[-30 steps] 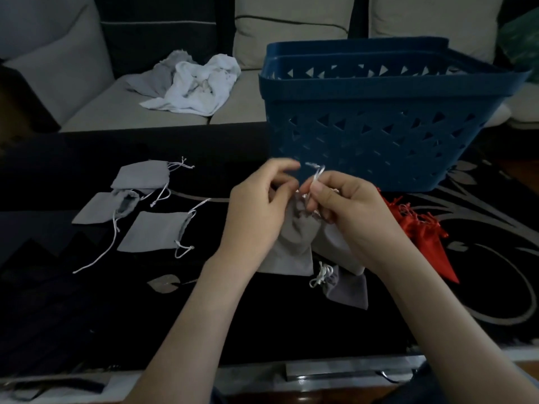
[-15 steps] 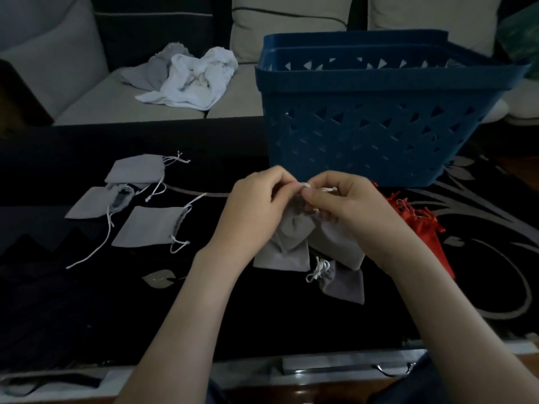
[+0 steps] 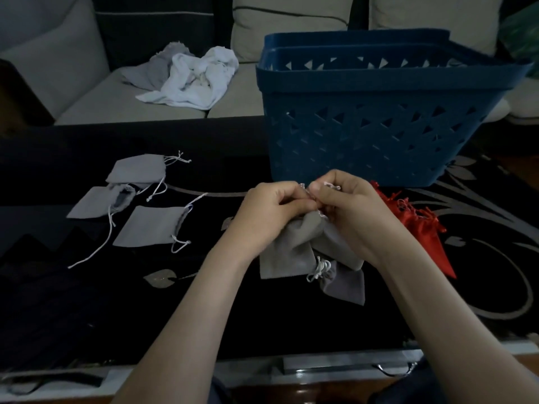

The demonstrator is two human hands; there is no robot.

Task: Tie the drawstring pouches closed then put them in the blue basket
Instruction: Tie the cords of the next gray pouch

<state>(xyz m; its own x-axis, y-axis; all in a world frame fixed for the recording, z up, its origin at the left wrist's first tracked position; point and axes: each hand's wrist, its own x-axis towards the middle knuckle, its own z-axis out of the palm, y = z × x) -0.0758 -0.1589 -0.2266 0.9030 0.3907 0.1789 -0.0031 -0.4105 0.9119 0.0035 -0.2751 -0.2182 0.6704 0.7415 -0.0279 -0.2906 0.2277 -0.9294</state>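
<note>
Grey pouch, cord pinched by left hand and right hand; three flat pouches at left

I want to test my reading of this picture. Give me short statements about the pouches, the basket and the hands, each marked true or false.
1. The left hand and the right hand both hold one grey pouch. True.
2. The blue basket lies on its side. False: it stands upright.
3. Three other grey pouches lie on the table to the left. True.
4. The red pouches are in the basket. False: they lie on the table by the right hand.
</note>
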